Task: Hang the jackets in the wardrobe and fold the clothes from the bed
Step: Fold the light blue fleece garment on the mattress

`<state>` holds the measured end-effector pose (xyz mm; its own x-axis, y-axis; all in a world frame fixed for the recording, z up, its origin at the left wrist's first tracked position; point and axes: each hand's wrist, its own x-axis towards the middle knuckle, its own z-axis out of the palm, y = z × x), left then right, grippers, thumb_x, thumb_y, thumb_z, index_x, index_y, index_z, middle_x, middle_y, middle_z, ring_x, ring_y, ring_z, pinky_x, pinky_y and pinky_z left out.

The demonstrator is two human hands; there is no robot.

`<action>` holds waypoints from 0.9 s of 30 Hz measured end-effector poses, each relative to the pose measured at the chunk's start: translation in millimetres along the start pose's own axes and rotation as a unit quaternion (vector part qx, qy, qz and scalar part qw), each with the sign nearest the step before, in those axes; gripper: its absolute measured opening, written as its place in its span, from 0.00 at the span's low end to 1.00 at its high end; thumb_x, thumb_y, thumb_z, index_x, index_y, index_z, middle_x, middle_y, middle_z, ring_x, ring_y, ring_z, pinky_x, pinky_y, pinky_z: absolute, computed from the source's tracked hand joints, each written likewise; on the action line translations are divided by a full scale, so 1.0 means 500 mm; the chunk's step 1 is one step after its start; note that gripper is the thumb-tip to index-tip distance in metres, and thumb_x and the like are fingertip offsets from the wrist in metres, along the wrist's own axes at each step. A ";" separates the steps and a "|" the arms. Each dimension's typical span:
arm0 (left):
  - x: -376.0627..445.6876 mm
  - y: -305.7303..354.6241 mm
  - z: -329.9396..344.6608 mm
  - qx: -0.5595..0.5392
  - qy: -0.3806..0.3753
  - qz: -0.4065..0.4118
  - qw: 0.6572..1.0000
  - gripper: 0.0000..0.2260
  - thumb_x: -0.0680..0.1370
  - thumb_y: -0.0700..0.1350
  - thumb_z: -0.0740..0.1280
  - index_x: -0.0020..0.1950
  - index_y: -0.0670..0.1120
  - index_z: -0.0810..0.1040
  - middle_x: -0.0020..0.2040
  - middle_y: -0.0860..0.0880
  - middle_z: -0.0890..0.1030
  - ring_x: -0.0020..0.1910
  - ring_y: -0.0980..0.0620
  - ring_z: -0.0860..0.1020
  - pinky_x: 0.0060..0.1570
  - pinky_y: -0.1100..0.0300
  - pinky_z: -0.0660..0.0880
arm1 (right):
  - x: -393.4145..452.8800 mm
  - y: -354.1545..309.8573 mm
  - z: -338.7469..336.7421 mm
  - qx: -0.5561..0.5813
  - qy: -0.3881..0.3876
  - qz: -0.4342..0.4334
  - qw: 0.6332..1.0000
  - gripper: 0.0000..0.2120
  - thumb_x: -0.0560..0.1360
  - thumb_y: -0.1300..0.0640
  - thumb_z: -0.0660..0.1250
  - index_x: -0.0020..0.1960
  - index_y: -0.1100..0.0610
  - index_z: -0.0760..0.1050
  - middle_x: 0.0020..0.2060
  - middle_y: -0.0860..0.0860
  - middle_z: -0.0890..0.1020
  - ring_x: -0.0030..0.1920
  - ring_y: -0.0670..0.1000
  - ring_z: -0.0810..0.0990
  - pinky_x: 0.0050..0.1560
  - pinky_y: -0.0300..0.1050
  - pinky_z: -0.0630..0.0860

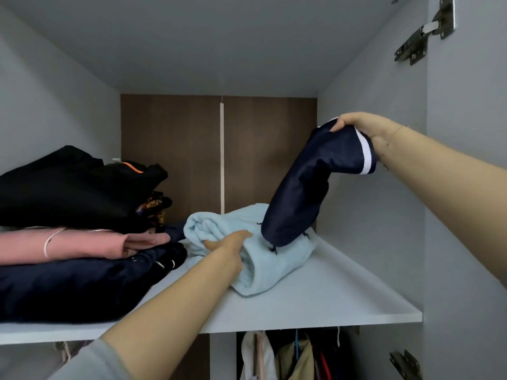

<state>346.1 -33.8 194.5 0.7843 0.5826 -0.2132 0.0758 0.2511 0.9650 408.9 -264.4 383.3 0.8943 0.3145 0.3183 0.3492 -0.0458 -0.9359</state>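
Navy garment [315, 185] gripped by right hand [365, 127], fingers hidden behind fabric

Bare shelf [343, 292] at lower right is open to reach; the clothes stack [68, 229] on the left blocks that side.

White shelf [329, 297] bears dark clothes stack [68, 283] and blue fleece [269, 270].

Home bedroom wardrobe: white shelf [315, 297] stacked with folded clothes [68, 242] at left, hanging garments [296, 357] lower centre, door hinge [425, 31] upper right.
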 end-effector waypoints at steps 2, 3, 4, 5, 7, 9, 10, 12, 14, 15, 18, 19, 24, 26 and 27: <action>0.033 0.002 -0.014 0.061 -0.019 -0.014 0.998 0.32 0.73 0.44 0.73 0.73 0.48 0.63 0.60 0.41 0.77 0.58 0.39 0.77 0.58 0.46 0.74 | 0.006 -0.009 0.006 0.052 -0.025 -0.021 0.998 0.10 0.75 0.59 0.60 0.53 0.61 0.76 0.42 0.57 0.80 0.39 0.55 0.80 0.42 0.44 0.78; 0.052 0.000 -0.028 0.078 -0.049 -0.031 0.995 0.26 0.73 0.42 0.72 0.69 0.46 0.69 0.56 0.41 0.80 0.55 0.40 0.79 0.57 0.46 0.76 | 0.011 -0.012 0.012 0.080 -0.038 -0.032 0.996 0.10 0.76 0.59 0.59 0.51 0.62 0.76 0.39 0.57 0.81 0.37 0.54 0.81 0.39 0.43 0.79; 0.067 0.000 -0.043 0.094 -0.076 -0.042 0.992 0.19 0.73 0.38 0.71 0.64 0.43 0.74 0.50 0.42 0.81 0.50 0.41 0.80 0.52 0.46 0.78 | 0.015 -0.015 0.018 0.109 -0.051 -0.042 0.992 0.10 0.77 0.60 0.58 0.48 0.62 0.77 0.36 0.56 0.82 0.34 0.54 0.82 0.36 0.41 0.79; 0.079 -0.002 -0.056 0.103 -0.103 -0.042 0.988 0.14 0.73 0.36 0.69 0.59 0.41 0.76 0.44 0.42 0.82 0.44 0.43 0.81 0.45 0.47 0.79 | 0.018 -0.018 0.024 0.139 -0.065 -0.054 0.987 0.11 0.77 0.60 0.57 0.46 0.62 0.77 0.33 0.56 0.82 0.32 0.53 0.82 0.34 0.40 0.79; 0.085 -0.004 -0.079 0.101 -0.155 -0.046 0.982 0.10 0.73 0.32 0.67 0.52 0.41 0.78 0.36 0.44 0.81 0.35 0.47 0.79 0.38 0.50 0.79 | 0.025 -0.017 0.039 0.198 -0.091 -0.079 0.973 0.11 0.77 0.61 0.56 0.44 0.62 0.76 0.30 0.55 0.82 0.29 0.51 0.82 0.32 0.38 0.79; 0.083 -0.006 -0.096 0.097 -0.213 -0.054 0.971 0.11 0.73 0.32 0.69 0.54 0.41 0.78 0.45 0.44 0.82 0.44 0.48 0.78 0.44 0.48 0.80 | 0.034 -0.012 0.053 0.267 -0.099 -0.105 0.953 0.10 0.75 0.62 0.56 0.42 0.62 0.76 0.29 0.54 0.82 0.29 0.51 0.82 0.32 0.37 0.79; 0.081 -0.006 -0.103 0.093 -0.239 -0.056 0.965 0.15 0.73 0.34 0.71 0.58 0.41 0.79 0.53 0.44 0.81 0.53 0.48 0.77 0.50 0.46 0.79 | 0.041 -0.005 0.059 0.305 -0.095 -0.110 0.941 0.12 0.76 0.61 0.56 0.41 0.62 0.77 0.29 0.54 0.82 0.29 0.51 0.82 0.32 0.37 0.79; 0.077 -0.006 -0.115 0.077 -0.277 -0.066 0.955 0.23 0.71 0.42 0.75 0.65 0.42 0.78 0.64 0.42 0.79 0.64 0.43 0.75 0.62 0.42 0.73 | 0.058 0.024 0.057 0.336 -0.079 -0.094 0.934 0.15 0.79 0.59 0.55 0.43 0.63 0.78 0.31 0.54 0.82 0.30 0.51 0.82 0.35 0.38 0.79; 0.076 -0.005 -0.119 0.041 -0.288 -0.074 0.954 0.26 0.73 0.53 0.73 0.68 0.43 0.75 0.66 0.40 0.77 0.66 0.38 0.74 0.67 0.40 0.68 | 0.073 0.083 0.040 0.271 -0.076 -0.049 0.958 0.14 0.79 0.59 0.54 0.49 0.63 0.78 0.36 0.55 0.84 0.34 0.52 0.83 0.38 0.39 0.80; 0.077 -0.004 -0.120 0.015 -0.279 -0.078 0.957 0.27 0.75 0.58 0.70 0.69 0.44 0.74 0.66 0.39 0.77 0.66 0.37 0.74 0.67 0.39 0.67 | 0.078 0.127 0.029 0.203 -0.091 -0.009 0.975 0.14 0.79 0.60 0.56 0.51 0.62 0.79 0.39 0.57 0.85 0.36 0.53 0.84 0.40 0.41 0.81; 0.086 0.000 -0.116 -0.066 -0.264 -0.084 0.959 0.31 0.77 0.65 0.58 0.70 0.43 0.72 0.64 0.36 0.77 0.66 0.35 0.73 0.69 0.37 0.63 | 0.062 0.262 0.001 -0.087 -0.140 0.157 0.974 0.12 0.76 0.59 0.64 0.54 0.64 0.81 0.43 0.62 0.85 0.37 0.58 0.85 0.47 0.49 0.81; 0.085 0.003 -0.111 -0.072 -0.265 -0.077 0.959 0.33 0.76 0.67 0.57 0.70 0.43 0.73 0.64 0.36 0.77 0.65 0.35 0.73 0.69 0.38 0.63 | 0.051 0.295 -0.006 -0.147 -0.136 0.200 0.959 0.14 0.75 0.58 0.65 0.56 0.66 0.79 0.44 0.62 0.85 0.38 0.59 0.84 0.50 0.51 0.80; 0.043 0.036 -0.050 -0.015 -0.281 0.022 0.959 0.25 0.70 0.64 0.71 0.52 0.44 0.86 0.56 0.41 0.83 0.55 0.39 0.82 0.54 0.44 0.78 | 0.036 0.312 -0.009 -0.133 -0.084 0.205 0.966 0.21 0.76 0.57 0.67 0.65 0.65 0.75 0.60 0.64 0.79 0.53 0.61 0.79 0.62 0.54 0.74; 0.033 0.050 -0.028 0.029 -0.274 0.030 0.961 0.20 0.73 0.57 0.72 0.53 0.42 0.85 0.55 0.41 0.84 0.53 0.41 0.83 0.53 0.47 0.79 | 0.037 0.280 -0.004 -0.148 -0.067 0.194 0.968 0.19 0.76 0.54 0.69 0.63 0.64 0.76 0.56 0.62 0.81 0.54 0.61 0.80 0.62 0.54 0.75; 0.033 0.053 -0.021 0.051 -0.260 0.026 0.964 0.18 0.74 0.54 0.71 0.55 0.42 0.83 0.53 0.41 0.84 0.50 0.42 0.83 0.52 0.47 0.79 | 0.037 0.267 -0.003 -0.175 -0.057 0.194 0.964 0.20 0.76 0.53 0.70 0.63 0.63 0.76 0.56 0.61 0.81 0.56 0.61 0.80 0.63 0.55 0.74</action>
<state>354.6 -9.7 214.9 0.9892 0.1198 -0.0844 0.0673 0.1398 0.9879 472.6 -266.1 264.7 0.9471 0.3101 -0.0830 0.0848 -0.4912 -0.8669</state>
